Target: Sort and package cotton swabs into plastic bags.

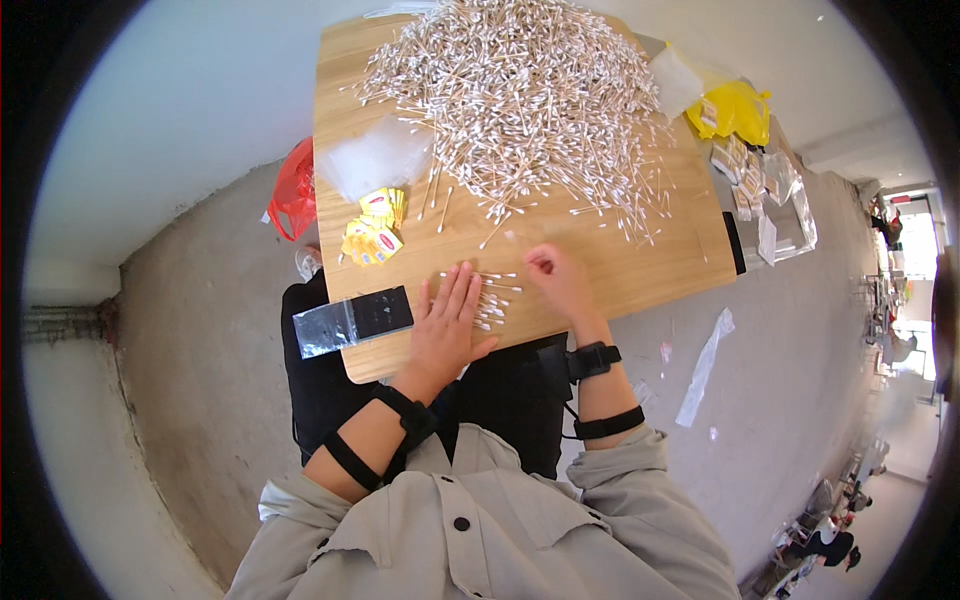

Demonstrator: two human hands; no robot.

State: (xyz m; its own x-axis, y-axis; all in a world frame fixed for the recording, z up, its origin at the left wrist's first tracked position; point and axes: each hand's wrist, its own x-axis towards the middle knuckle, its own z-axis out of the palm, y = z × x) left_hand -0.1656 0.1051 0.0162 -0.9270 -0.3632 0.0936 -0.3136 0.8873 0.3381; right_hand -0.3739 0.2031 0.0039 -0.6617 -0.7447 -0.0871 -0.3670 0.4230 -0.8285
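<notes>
Bench (640,270) near edge sits just below both hands; bare wood btwn them and the big cotton swab pile (520,90) at the far end. Pile's top cut off by frame. Small row of cotton swabs (490,300) partly hidden under left hand (445,325), which lies flat, fingers spread. Right hand (560,280) curled, fingertips pressed together; can't tell if it pinches a swab. Clear bag w/ black card (355,320) overhangs left edge.

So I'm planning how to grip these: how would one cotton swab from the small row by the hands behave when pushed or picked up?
A swab in the small row beside the left hand looks thin and round, so it would probably roll if nudged sideways. The big pile lies loosely scattered, suggesting each is very light. The stick seems stiff but likely snaps easily.
</notes>
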